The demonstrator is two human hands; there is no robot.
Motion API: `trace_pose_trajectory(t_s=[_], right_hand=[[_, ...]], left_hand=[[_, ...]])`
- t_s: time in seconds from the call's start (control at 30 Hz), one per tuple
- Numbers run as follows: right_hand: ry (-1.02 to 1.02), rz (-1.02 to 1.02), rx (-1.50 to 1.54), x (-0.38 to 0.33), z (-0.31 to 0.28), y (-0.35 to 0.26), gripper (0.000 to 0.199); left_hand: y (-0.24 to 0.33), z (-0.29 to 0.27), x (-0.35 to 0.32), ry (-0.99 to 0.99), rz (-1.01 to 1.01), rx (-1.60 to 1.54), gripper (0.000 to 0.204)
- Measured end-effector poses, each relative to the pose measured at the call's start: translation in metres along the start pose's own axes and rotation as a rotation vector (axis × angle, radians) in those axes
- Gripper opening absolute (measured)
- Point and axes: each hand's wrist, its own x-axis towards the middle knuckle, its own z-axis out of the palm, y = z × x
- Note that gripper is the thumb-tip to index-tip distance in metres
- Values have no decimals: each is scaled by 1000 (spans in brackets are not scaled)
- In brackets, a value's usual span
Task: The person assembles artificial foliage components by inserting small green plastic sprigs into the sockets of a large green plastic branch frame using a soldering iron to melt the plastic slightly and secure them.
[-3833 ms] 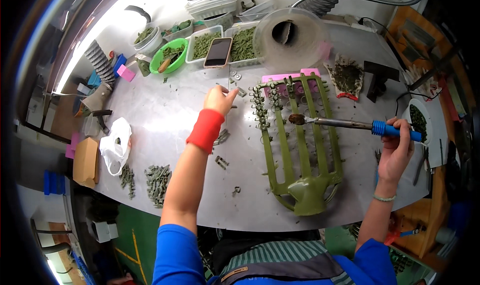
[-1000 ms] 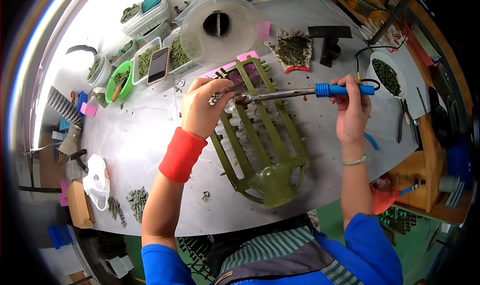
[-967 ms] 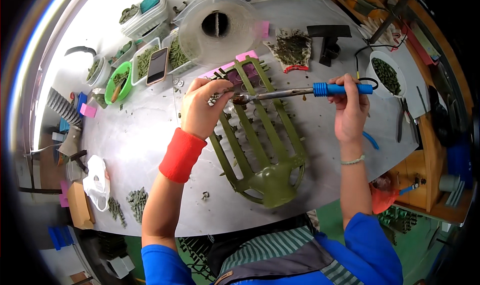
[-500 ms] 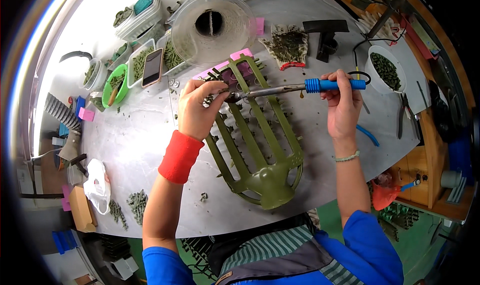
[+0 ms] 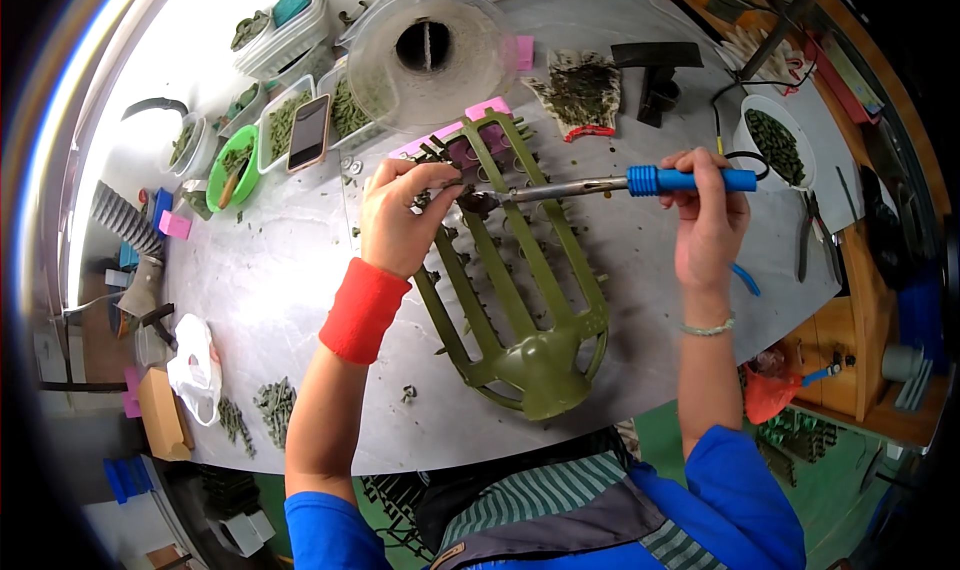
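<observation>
A soldering iron point(image 5: 575, 187) with a blue ribbed handle lies nearly level across the frame, gripped by my right hand point(image 5: 708, 210) with fingers closed round the handle. Its dark, crusted tip is close to my left fingertips. My left hand point(image 5: 402, 215), below which a red wristband shows, pinches a small dark green piece point(image 5: 420, 202) at the upper left of the frame; the fingers partly hide it. Under both hands rests an olive-green slatted plastic frame point(image 5: 520, 300), with small pegs along its bars and a rounded hub toward me. Pink blocks point(image 5: 487, 108) lie under its far end.
Behind the frame stands a clear round container point(image 5: 478, 70). Tubs of green pieces point(image 5: 285, 125), a phone point(image 5: 308, 133) and a green bowl point(image 5: 240, 160) sit at the far left. On the right are a white bowl of green pieces point(image 5: 775, 140), pliers point(image 5: 815, 225) and a dirty glove point(image 5: 575, 95).
My right hand has drawn the soldering iron a little to the right, so its tip sits slightly away from my left fingers. My left hand has hardly moved.
</observation>
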Motion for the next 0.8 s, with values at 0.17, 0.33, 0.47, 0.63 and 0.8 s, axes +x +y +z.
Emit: trace_pose_trajectory(t_s=[0.17, 0.33, 0.47, 0.63, 0.8], right_hand=[[-15, 5, 30, -1, -9, -7, 17], [8, -9, -28, -7, -13, -17, 19], [25, 28, -26, -7, -12, -19, 20], [-1, 41, -43, -12, -8, -19, 20], [12, 39, -60, -14, -6, -26, 20]], left_hand=[[6, -17, 1, -5, 58, 4, 23], [-37, -78, -29, 165, -429, -408, 11], [-78, -119, -93, -324, -472, 111, 16], [-64, -103, -148, -387, -347, 355, 31], [-66, -88, -155, -302, -242, 519, 33]])
